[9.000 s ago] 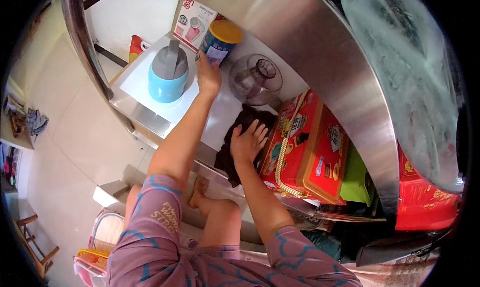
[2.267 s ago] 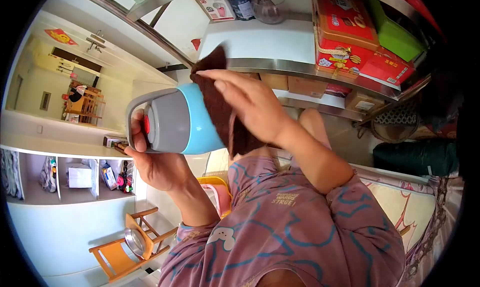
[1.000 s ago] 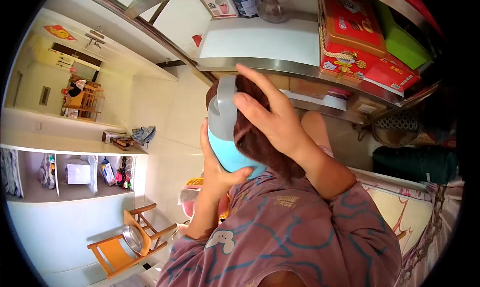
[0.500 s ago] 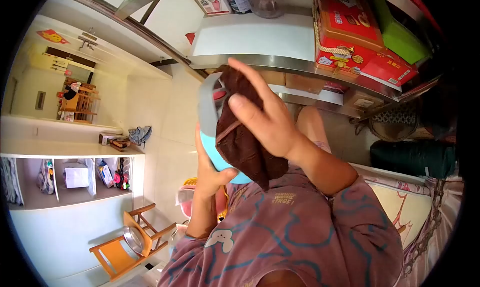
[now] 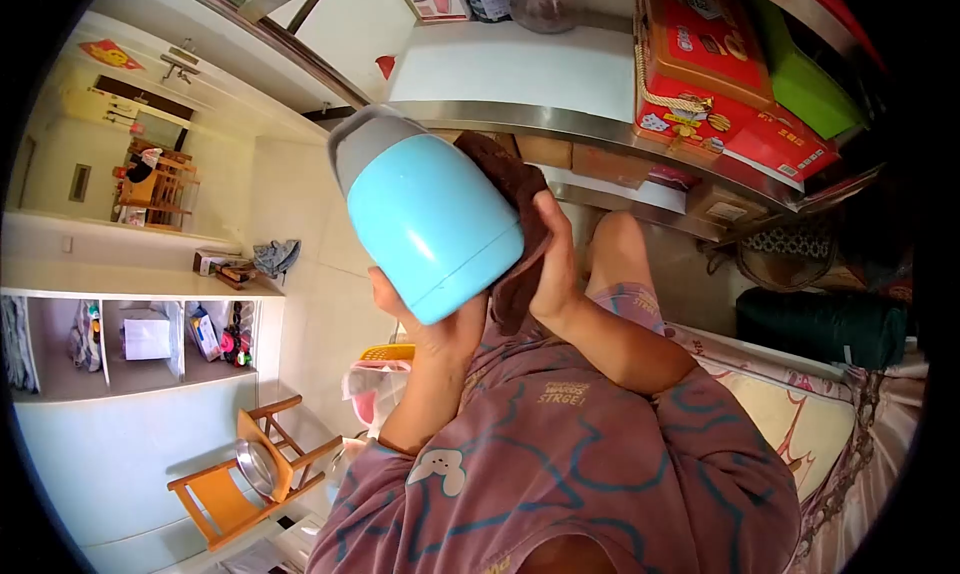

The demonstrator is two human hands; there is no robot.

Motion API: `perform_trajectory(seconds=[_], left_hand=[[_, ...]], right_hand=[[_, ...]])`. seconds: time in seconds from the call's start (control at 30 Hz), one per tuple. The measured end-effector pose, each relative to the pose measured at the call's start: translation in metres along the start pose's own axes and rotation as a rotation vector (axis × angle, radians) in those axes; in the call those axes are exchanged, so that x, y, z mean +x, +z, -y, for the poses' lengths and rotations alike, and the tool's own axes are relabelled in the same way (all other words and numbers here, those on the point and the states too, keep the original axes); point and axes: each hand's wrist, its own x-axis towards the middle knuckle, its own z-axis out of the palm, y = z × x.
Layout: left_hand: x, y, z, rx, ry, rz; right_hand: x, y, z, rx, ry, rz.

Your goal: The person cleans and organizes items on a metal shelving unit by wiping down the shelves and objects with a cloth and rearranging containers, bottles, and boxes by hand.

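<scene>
A light blue rounded container [image 5: 435, 224] with a grey top and grey handle is held tilted in front of my chest, its grey end toward the upper left. My left hand [image 5: 440, 332] supports it from below and behind, with most of its fingers hidden by the container. A dark brown cloth [image 5: 518, 299] lies along the container's right side. My right hand [image 5: 556, 264] is closed on this cloth, pressing it against the container, with the thumb in sight and the other fingers hidden.
A steel-edged shelf [image 5: 510, 74] ahead holds a red gift box [image 5: 700, 54], a green box [image 5: 805, 69] and a glass jug [image 5: 540, 2]. At the lower left stand a wooden chair [image 5: 225, 499] with a metal bowl [image 5: 257, 466] and a compartmented cabinet [image 5: 150, 394].
The container has turned so its smooth blue side faces me, and its grey end has moved left. My right hand and the cloth have slid from its top end to its right side.
</scene>
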Motion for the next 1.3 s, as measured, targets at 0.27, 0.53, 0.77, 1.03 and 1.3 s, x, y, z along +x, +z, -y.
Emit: perform_trajectory(seconds=[0.27, 0.53, 0.77, 1.03, 1.3], left_hand=[[0.006, -0.032, 0.027, 0.713, 0.439, -0.032], [0.037, -0.023, 0.007, 0.893, 0.624, -0.118], [0.009, -0.019, 0.004, 0.875, 0.309, 0.134], [-0.018, -0.016, -0.023, 1.024, -0.157, 0.5], [-0.012, -0.017, -0.018, 1.096, -0.342, 0.399]], right_hand=[[-0.022, 0.02, -0.017, -0.279, 0.121, -0.447], [-0.044, -0.002, -0.002, -0.573, 0.098, -0.274], [-0.003, -0.008, 0.044, -0.722, -0.405, -0.027], [0.032, -0.021, 0.075, -0.442, -0.161, 0.049], [0.051, -0.016, 0.083, -1.385, -0.789, 0.721]])
